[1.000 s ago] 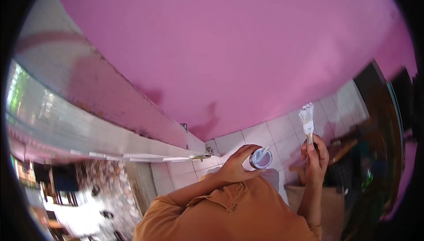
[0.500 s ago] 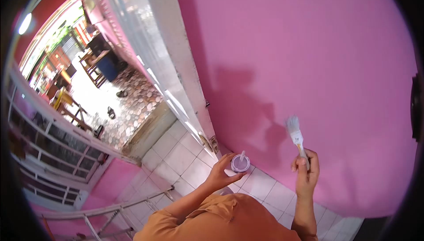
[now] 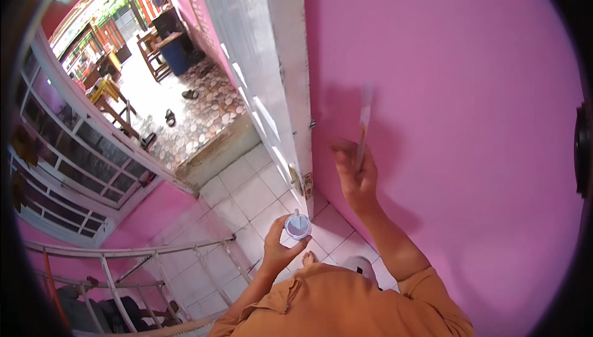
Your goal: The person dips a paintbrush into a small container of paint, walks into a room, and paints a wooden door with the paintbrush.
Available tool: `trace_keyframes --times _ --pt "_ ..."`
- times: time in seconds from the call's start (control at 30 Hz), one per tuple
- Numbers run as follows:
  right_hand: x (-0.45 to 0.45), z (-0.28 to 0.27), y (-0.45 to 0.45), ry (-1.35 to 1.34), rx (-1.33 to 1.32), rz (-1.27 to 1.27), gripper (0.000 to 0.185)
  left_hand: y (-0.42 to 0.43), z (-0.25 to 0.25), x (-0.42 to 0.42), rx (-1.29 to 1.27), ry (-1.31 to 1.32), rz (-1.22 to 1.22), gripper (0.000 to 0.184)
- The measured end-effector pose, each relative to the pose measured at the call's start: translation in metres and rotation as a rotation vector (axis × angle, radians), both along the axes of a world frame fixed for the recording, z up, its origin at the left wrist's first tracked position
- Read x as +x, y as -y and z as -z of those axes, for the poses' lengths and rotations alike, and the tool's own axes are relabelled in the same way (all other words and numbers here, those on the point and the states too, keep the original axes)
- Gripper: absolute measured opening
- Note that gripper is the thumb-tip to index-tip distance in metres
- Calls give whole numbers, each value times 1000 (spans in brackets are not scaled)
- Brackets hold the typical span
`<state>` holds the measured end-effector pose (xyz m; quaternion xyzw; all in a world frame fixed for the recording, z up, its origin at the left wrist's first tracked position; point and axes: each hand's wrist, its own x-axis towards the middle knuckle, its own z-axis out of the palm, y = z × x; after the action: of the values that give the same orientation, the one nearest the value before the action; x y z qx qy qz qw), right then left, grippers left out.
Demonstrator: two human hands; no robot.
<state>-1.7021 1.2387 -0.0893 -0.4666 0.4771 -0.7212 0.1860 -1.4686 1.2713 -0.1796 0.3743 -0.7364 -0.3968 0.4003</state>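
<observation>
The left hand was curled partway closed around a small paint can, its thumb and fingers spread across the sides. The can was low in front of the person's orange shirt, mouth facing up, and a pale stick (its lower end hard to make out) stood in it near the far rim.

The right hand was raised higher, its fingers closed on the handle of a paintbrush. The brush pointed upward, narrow side toward the view, with its bristles blurred; whether they touched the pink wall behind them could not be told.

Between the can and the wall stood the edge of a white door, with a metal latch near its lower end. Pale floor tiles lay below, and a ladder was at the lower left. Beyond the doorway, dark sandals lay on pebbled paving.
</observation>
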Motion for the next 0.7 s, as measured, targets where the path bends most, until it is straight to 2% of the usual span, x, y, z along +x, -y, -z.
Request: trace_keyframes --times 0.2,0.27,0.37,0.47,0.53,0.57,0.63,0.7 --pt "9 18 23 103 6 -190 34 -17 8 18 2 14 -201 62" --pt "7 21 24 101 -26 -224 34 -23 7 15 -46 3 -324 57" --pt "7 26 29 162 34 -271 36 -33 12 10 -10 -40 -392 55" --pt "17 29 30 174 -51 -326 42 -40 17 2 45 -96 -417 52" --pt "28 29 24 96 -38 -401 46 -49 14 -3 120 -161 -485 51" --pt "31 29 24 104 -43 -395 46 -51 10 -5 108 -157 -491 51" --pt "39 28 28 -80 -55 -366 46 -56 6 -3 118 -150 -498 51" --pt "49 21 36 -138 -77 -321 48 -61 0 1 159 -160 -517 51"
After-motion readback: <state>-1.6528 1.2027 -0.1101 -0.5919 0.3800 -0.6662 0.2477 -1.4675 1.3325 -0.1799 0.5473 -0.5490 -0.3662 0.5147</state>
